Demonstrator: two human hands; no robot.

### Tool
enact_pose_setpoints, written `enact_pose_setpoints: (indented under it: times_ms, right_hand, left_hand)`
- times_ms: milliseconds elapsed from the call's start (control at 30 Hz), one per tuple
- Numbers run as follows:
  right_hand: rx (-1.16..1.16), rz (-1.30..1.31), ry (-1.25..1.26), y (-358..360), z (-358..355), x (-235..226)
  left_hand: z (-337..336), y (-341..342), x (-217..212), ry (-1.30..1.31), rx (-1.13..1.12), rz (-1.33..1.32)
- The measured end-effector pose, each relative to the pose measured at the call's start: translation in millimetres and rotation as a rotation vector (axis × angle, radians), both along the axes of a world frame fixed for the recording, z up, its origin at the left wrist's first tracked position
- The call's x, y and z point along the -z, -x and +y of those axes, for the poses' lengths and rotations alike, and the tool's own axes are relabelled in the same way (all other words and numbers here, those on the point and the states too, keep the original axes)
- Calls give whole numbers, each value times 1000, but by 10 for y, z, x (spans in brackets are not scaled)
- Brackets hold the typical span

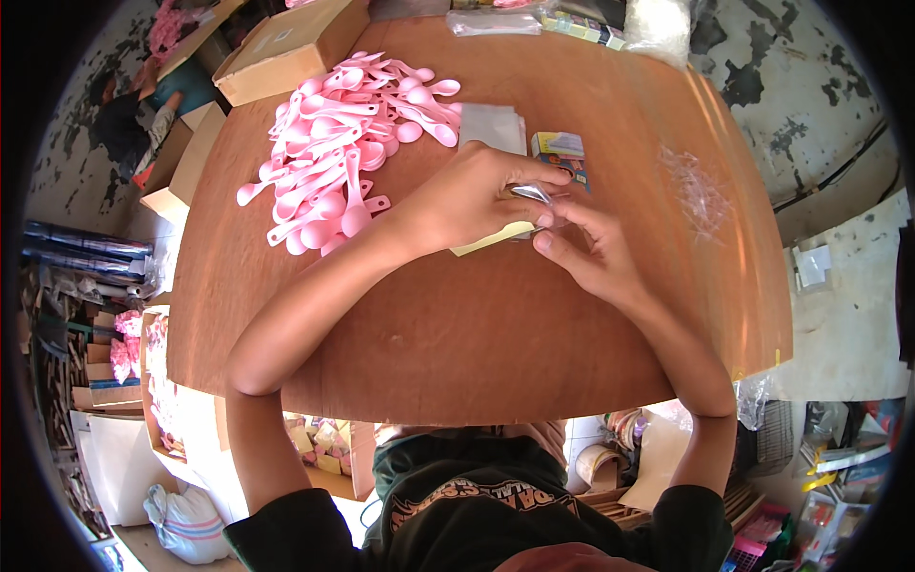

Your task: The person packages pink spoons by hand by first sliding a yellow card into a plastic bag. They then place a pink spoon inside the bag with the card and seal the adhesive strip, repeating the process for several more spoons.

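My left hand [467,200] is closed over a small shiny clear plastic bag [531,193] above the middle of the table. Beside it my right hand [600,253] pinches at the bag's edge, thumb and fingertips close together. Under the left palm a yellow card [491,238] sticks out; whether it is inside the bag or beneath it I cannot tell. Just beyond my hands lie a stack of clear flat bags [493,129] and a small stack of printed cards [559,145]. A large heap of pink plastic spoons [329,153] spreads to the left of them.
The brown wooden table [429,353] has a cardboard box [286,52] on its far left corner. Crumpled clear plastic [701,195] lies on the right. Plastic packs [496,21] line the back edge. Another person [133,119] is beyond the table at far left.
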State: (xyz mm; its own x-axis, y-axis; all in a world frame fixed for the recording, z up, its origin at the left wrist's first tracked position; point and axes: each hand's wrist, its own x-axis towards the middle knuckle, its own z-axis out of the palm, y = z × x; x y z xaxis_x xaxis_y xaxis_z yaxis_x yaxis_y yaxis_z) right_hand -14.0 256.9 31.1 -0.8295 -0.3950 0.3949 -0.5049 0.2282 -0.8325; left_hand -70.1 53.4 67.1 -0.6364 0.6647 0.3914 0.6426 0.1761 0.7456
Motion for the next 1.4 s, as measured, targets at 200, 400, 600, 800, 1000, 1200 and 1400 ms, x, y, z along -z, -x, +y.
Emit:
enact_pose_setpoints:
  times_ms: [200, 400, 600, 800, 1000, 1200, 1400]
  right_hand:
    - [-55, -134, 108, 14, 24, 161]
    - [60, -190, 245, 14, -14, 125]
    - [-12, -299, 125, 0, -1, 161]
    - [86, -11, 71, 96, 88, -59]
    - [217, 145, -28, 657, -275, -109]
    - [135, 262, -497, 1437, -856, -240]
    - [177, 244, -706, 1657, -1077, -97]
  left_hand:
    - [112, -16, -49, 46, 60, 17]
    - [125, -78, -2, -16, -46, 244]
    - [-234, -208, 46, 244, 20, -217]
    - [-521, -378, 495, 117, 68, -429]
    - [-566, -397, 632, -74, 116, -474]
    - [-556, -337, 778, -197, 165, -363]
    - [-566, -325, 767, -183, 174, -310]
